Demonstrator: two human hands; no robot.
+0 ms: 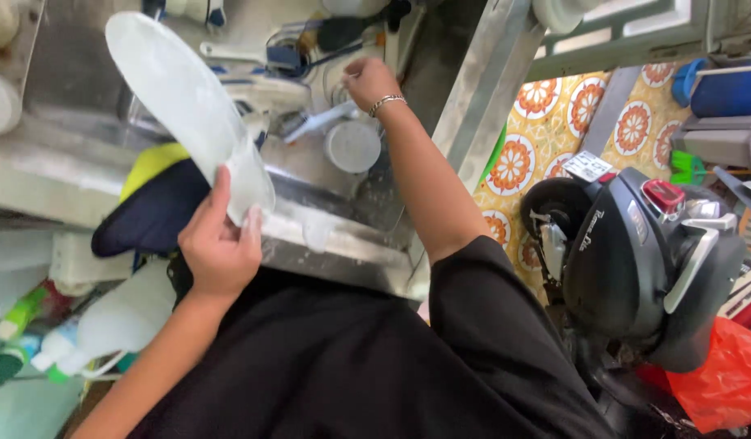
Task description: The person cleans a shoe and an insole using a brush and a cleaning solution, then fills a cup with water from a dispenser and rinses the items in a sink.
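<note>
Item 1: pale translucent shoe insole [188, 106], upper left of frame, held over the steel sink [343, 219]; it looks wet, washing seemingly unfinished. Left hand [221, 244]: fingers and thumb closed on the insole's heel end, arm bent upward. Right hand [369, 81]: outstretched to upper centre, fingers curled at the tap area; what it grasps cannot be told.

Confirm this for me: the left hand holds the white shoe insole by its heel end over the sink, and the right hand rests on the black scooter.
Not quite. The head view shows the right hand reaching over the sink toward its far side, not resting on the black scooter, which stands apart. The left hand does hold the white shoe insole by its heel end.
</note>
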